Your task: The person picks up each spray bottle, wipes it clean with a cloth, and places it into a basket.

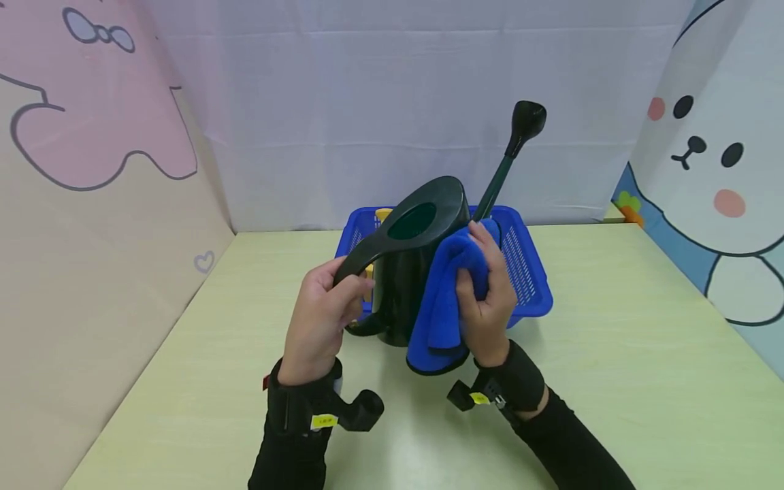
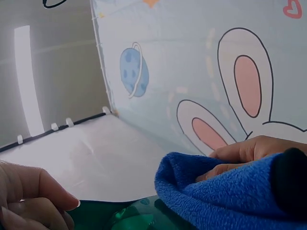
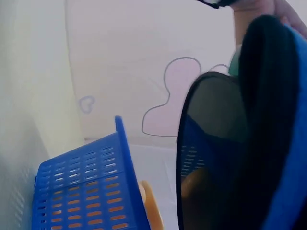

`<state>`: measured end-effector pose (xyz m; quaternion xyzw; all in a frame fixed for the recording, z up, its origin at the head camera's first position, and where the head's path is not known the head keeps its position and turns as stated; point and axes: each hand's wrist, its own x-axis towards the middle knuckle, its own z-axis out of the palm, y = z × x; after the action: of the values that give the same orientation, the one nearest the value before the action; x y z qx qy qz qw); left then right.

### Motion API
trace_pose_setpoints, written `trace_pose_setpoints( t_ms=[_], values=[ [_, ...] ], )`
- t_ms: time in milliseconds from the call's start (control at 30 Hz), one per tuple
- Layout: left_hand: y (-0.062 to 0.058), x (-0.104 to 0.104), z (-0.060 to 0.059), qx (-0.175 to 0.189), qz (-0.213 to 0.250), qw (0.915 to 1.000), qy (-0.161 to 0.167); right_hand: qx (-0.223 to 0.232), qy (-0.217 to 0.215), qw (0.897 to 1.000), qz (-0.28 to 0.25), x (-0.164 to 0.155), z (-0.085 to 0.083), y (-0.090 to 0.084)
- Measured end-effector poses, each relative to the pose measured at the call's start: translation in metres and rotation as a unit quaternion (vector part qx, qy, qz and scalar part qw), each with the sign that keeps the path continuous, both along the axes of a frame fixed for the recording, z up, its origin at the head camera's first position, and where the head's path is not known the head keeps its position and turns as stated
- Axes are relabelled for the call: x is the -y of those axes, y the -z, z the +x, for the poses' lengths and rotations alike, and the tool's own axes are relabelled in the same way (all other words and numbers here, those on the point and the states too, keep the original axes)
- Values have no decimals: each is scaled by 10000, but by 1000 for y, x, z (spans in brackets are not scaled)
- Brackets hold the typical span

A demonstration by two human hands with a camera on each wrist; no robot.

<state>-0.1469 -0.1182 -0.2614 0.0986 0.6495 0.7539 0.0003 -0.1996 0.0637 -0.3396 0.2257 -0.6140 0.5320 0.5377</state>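
On the table [image 1: 612, 354], left hand [image 1: 318, 320] grips watering can [image 1: 407, 272]; right hand [image 1: 486, 299] clutches cloth [image 1: 447, 292].

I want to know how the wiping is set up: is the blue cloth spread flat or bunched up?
Bunched: the blue cloth hangs in folds, gripped by the right hand against the watering can.

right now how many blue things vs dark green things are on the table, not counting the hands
blue: 2, the cloth held in the right hand and the basket
dark green: 1, the watering can gripped by the left hand
total: 3
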Motion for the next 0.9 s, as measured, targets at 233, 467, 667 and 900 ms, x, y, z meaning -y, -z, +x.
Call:
trace_pose_setpoints(
  t_ms=[233, 467, 667, 900],
  values=[
    [1, -1, -2, 4, 15, 10000, 7, -736, 257, 9923, 962, 11, 7, 9],
    [1, -2, -3, 9, -82, 10000, 10, -1360, 718, 9691, 1927, 21, 15, 9],
    [2, -3, -4, 12, -99, 9999, 138, -1601, 822, 9542, 2388, 19, 18, 6],
    [2, -4, -4, 63, 0, 9998, 172, -877, 56, 9911, 999, 4, 9, -4]
  ],
)
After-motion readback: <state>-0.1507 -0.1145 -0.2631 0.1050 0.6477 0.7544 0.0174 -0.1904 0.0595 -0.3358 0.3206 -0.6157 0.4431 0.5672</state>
